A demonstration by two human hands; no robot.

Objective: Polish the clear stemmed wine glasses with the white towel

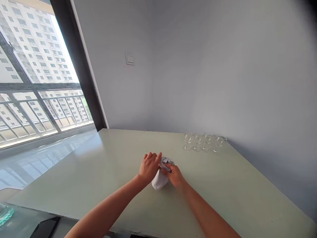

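Note:
In the head view, my right hand (pixel 174 173) grips a bunched white cloth (pixel 159 180), thumb on top, and a loose part of it hangs down toward the table. My left hand (pixel 150 165) is right beside the cloth, fingers curled and touching its left side. A faint clear edge shows by the left knuckles, looking like part of a glass mostly hidden by the hand and the cloth. Both hands are just above the middle of the pale table (pixel 119 198). Farther back on the right, several clear stemmed glasses (pixel 188 138) stand upright in a group.
Grey walls meet behind the table, with a light switch (pixel 129 59) on the left one. A large window (pixel 32 86) is on the left. At the lower left lie a dark phone (pixel 46 227) and a greenish glass dish (pixel 6 215), on a lower surface past the table's edge.

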